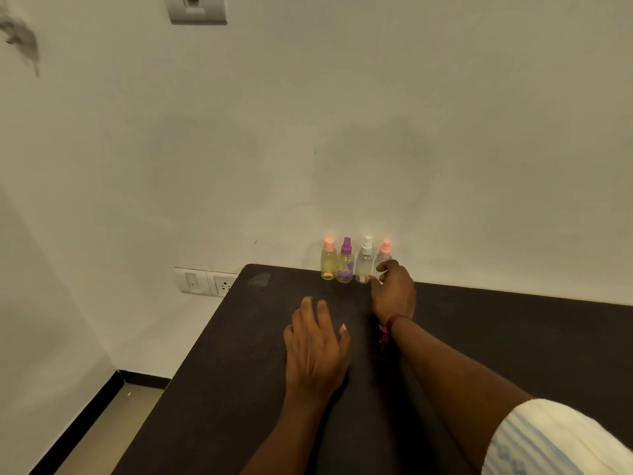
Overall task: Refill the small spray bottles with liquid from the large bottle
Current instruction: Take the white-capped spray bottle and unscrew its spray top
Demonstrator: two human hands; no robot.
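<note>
While left hand point(315, 347) lies flat, fingers spread, right hand point(394, 293) fingers curl round rightmost bottle point(385, 251).

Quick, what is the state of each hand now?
Left hand: open, holding nothing.
Right hand: curled at the rightmost bottle; grip cannot be told.

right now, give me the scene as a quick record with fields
surface: dark table
row at the wall, left to right: yellow bottle, purple bottle, white-capped bottle, pink-capped clear bottle
right hand: at the pink-capped clear bottle, grip unclear
left hand: fingers relaxed, over the table
large bottle: not in view
</note>
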